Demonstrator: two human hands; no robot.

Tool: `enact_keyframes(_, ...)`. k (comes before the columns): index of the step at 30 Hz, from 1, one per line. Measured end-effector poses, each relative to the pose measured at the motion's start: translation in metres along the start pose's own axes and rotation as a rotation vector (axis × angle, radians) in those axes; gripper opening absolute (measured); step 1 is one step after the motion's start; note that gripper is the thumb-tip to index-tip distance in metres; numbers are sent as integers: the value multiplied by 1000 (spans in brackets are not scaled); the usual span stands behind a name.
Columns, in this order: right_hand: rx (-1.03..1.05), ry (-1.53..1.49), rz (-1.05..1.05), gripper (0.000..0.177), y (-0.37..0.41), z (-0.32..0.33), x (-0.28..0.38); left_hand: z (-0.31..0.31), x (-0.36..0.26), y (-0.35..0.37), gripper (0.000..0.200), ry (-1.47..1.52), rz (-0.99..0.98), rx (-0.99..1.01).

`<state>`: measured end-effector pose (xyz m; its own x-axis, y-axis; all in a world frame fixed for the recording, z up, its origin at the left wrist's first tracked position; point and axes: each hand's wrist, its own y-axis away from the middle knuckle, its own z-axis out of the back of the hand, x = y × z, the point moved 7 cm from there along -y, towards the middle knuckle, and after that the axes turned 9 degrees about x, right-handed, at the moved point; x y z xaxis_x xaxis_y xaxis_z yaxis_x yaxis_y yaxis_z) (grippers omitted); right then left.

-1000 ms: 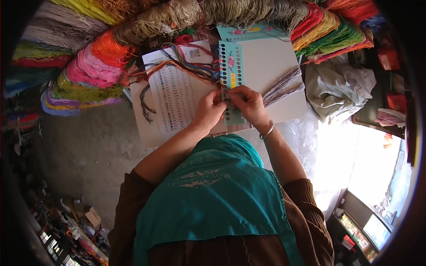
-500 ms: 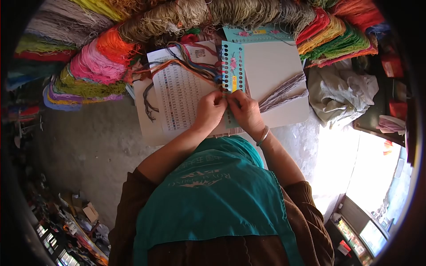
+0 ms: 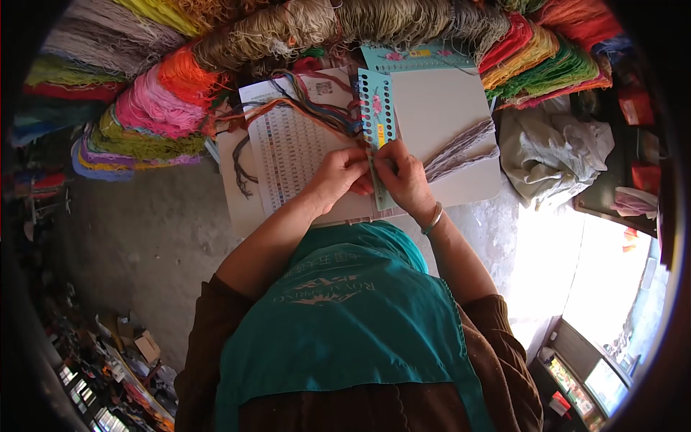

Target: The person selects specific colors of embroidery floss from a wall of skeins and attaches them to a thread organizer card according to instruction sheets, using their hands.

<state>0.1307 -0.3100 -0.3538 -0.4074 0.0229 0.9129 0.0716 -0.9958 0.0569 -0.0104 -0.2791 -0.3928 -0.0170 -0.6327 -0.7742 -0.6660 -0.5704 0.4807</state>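
Observation:
A turquoise thread card (image 3: 376, 108) with holes punched down both long sides and a pink flower print lies over a board on my lap. My left hand (image 3: 340, 176) is closed at the card's left edge; what its fingertips pinch is too small to make out. From the right, my right hand (image 3: 405, 178) grips the lower part of the card, fingers bent over its edge. Coloured embroidery threads (image 3: 306, 101) hang from the card's left holes and spread across a printed number chart (image 3: 288, 155). Part of the card is hidden behind my fingers.
A grey thread bundle (image 3: 464, 150) lies on the pale board (image 3: 443, 101) to the right. Another turquoise card (image 3: 417, 55) is at the back. Thick hanks of coloured thread (image 3: 162, 93) hang in an arc around the board. A whitish sack (image 3: 551, 147) stands at the right.
My left hand has turned and shifted slightly down and left, its fingers now more spread along the card's edge. My right hand has moved a little right, and the card has tilted slightly.

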Motion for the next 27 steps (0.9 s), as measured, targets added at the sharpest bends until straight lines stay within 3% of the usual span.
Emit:
enact_keyframes(3,44,-29,36,13,-3,-1,-1,3,2,-4,19,-86,49,13)
enact_keyframes(9,179,95,-31,44,-7,-9,24,15,1,-5,16,-306,14,-86)
enact_keyframes(11,114,367,16,53,-9,-11,35,13,-14,-4,14,-626,-138,-115)
enact_keyframes(14,30,361,42,48,-12,-12,30,8,-33,5,13,-821,-305,-165)
enact_keyframes(17,69,218,-84,46,-11,-7,16,22,-44,19,15,-673,-147,-148)
enact_keyframes(21,42,180,-86,46,-11,-5,14,55,-36,31,16,-518,-87,-223)
enact_keyframes(23,55,204,-96,46,-11,-7,14,56,-29,37,19,-183,-10,-228)
enact_keyframes(27,41,215,-44,46,-11,-8,21,53,-16,33,23,109,59,-148)
